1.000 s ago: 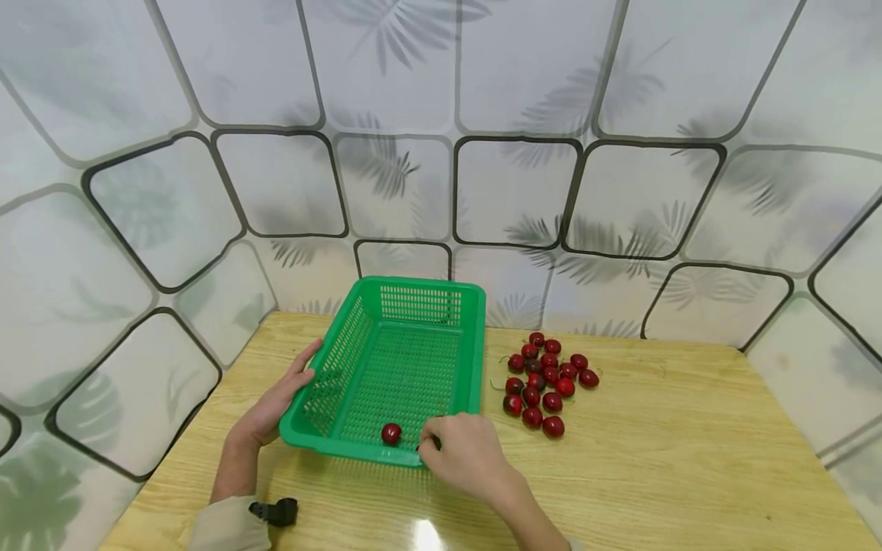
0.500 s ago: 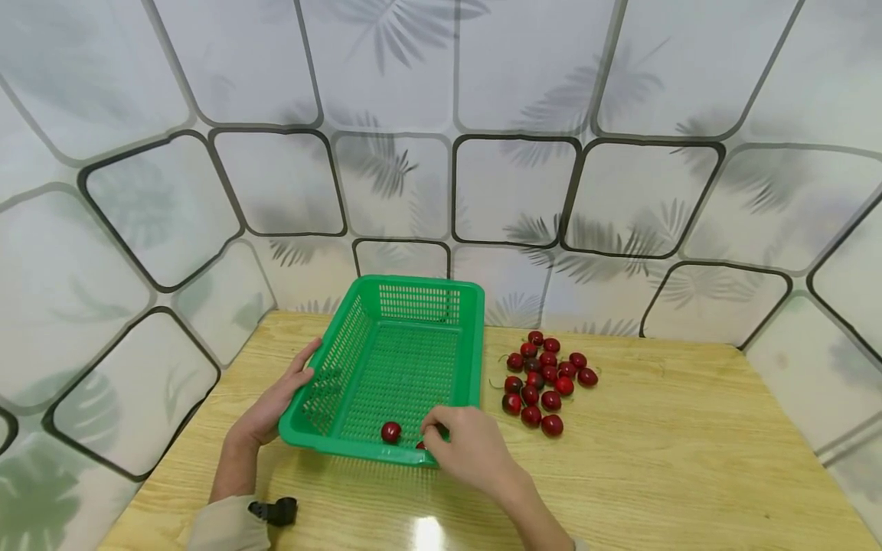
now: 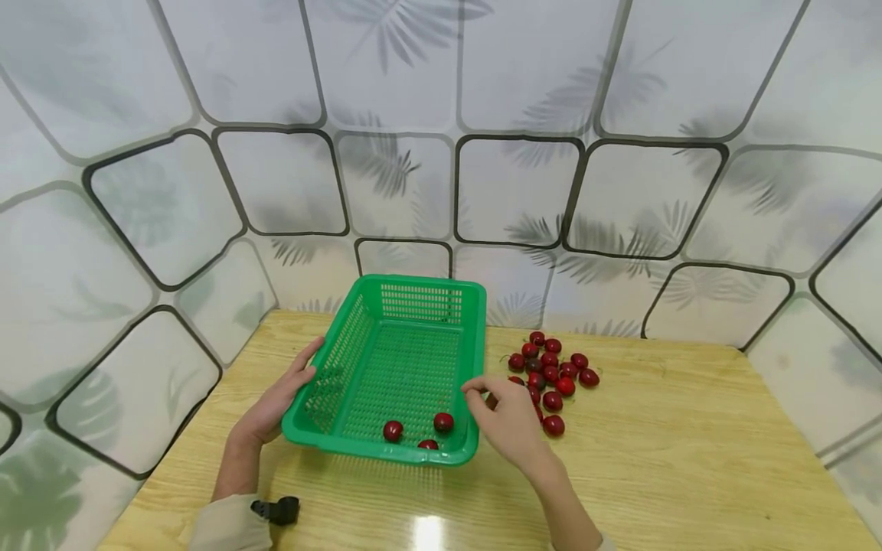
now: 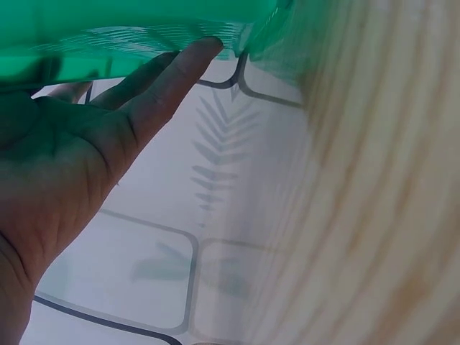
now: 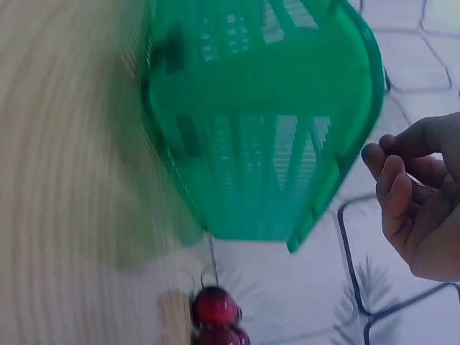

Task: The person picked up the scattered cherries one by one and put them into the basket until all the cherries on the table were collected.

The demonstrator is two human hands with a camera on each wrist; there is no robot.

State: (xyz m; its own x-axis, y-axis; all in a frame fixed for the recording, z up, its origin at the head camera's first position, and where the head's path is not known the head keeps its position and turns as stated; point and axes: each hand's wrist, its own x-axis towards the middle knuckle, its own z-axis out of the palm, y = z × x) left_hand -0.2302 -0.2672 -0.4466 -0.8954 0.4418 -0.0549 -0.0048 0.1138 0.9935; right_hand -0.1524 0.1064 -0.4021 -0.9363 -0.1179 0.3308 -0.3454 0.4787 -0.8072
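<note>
A green plastic basket (image 3: 413,367) sits on the table, with three dark red cherries near its front wall: a left cherry (image 3: 393,431), a right cherry (image 3: 444,422), and a front cherry (image 3: 428,444) partly hidden by the rim. My left hand (image 3: 276,405) rests against the basket's left side with straight fingers (image 4: 172,86) under the rim. My right hand (image 3: 508,421) hovers just beyond the basket's right edge, fingers (image 5: 394,190) loosely bent and holding nothing. Behind it lies a cluster of cherries (image 3: 550,373), several with stems, partly covered by this hand.
The light wood table (image 3: 689,444) stretches to the right of the cherries. A patterned curtain (image 3: 517,191) encloses the back and sides. A black strap (image 3: 276,510) is around the left sleeve.
My right hand has released a cherry inside the basket and moved right, out over the rim toward the cluster. The left hand stays on the basket.
</note>
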